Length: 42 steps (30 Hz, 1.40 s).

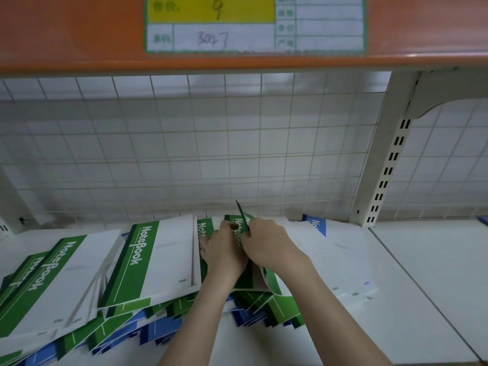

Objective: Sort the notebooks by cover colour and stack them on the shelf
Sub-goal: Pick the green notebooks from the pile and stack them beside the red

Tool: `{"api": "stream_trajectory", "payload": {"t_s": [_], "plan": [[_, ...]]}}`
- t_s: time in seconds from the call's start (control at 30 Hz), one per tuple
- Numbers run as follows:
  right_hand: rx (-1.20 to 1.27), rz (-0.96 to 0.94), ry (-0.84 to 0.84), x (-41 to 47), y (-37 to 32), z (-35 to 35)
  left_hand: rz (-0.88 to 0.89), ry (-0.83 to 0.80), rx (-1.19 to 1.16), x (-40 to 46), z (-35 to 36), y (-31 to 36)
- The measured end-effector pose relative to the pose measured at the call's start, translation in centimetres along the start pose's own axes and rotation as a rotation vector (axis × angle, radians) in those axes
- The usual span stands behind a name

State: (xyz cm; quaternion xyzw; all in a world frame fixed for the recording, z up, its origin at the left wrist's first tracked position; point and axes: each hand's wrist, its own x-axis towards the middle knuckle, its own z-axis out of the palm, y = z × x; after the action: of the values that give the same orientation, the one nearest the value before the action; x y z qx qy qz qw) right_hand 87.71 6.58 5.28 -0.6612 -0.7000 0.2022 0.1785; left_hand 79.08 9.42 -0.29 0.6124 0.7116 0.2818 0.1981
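Two bare forearms, sleeveless, no jewellery.

Both forearms reached forward, converging. Left hand and right hand were touching, fingers curled, pinching a green notebook.

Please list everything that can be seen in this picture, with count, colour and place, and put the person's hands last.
green notebooks: many, exact count unclear, green and white covers, spread over left and middle of shelf
blue notebooks: several, blue and white, right of the hands; more under the green ones
shelf: one, white, bottom
wire grid: one, white, behind
orange shelf edge: one, top
price label: one, yellow and white, on orange edge
upright post: one, white, right
left hand: rests on a green notebook
right hand: holds a green notebook
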Motion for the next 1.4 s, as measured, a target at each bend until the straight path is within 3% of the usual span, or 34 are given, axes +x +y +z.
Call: {"api": "stream_trajectory", "payload": {"t_s": [0.4, 0.6, 0.8, 0.97, 1.17, 1.3, 1.4], "plan": [[-0.037, -0.009, -0.026, 0.6, -0.3, 0.4, 0.036, 0.087, -0.499, 0.1, -1.9, -1.6], [-0.010, -0.007, 0.000, 0.5, -0.8, 0.5, -0.136, -0.084, -0.954, 0.7, -2.6, -1.0], [-0.026, -0.025, 0.053, 0.3, -0.8, 1.3, -0.168, -0.310, -0.886, 0.2, -2.1, -0.7], [0.105, 0.011, 0.101, 0.3, 1.3, 1.0, -0.061, -0.290, -0.628, 0.0, -2.0, -1.0], [0.261, 0.133, 0.242, 0.8, 4.7, -0.7, -0.015, -0.219, -0.817, -0.1, -3.2, -1.7], [0.778, 0.178, 0.223, 1.4, 4.7, -1.9, 0.237, -0.108, -0.890, -0.3, -4.8, -1.0], [1.046, 0.032, 0.426, 1.1, 4.2, -2.0, 0.393, 0.014, -0.759, -0.5, -5.4, -0.6]]}}
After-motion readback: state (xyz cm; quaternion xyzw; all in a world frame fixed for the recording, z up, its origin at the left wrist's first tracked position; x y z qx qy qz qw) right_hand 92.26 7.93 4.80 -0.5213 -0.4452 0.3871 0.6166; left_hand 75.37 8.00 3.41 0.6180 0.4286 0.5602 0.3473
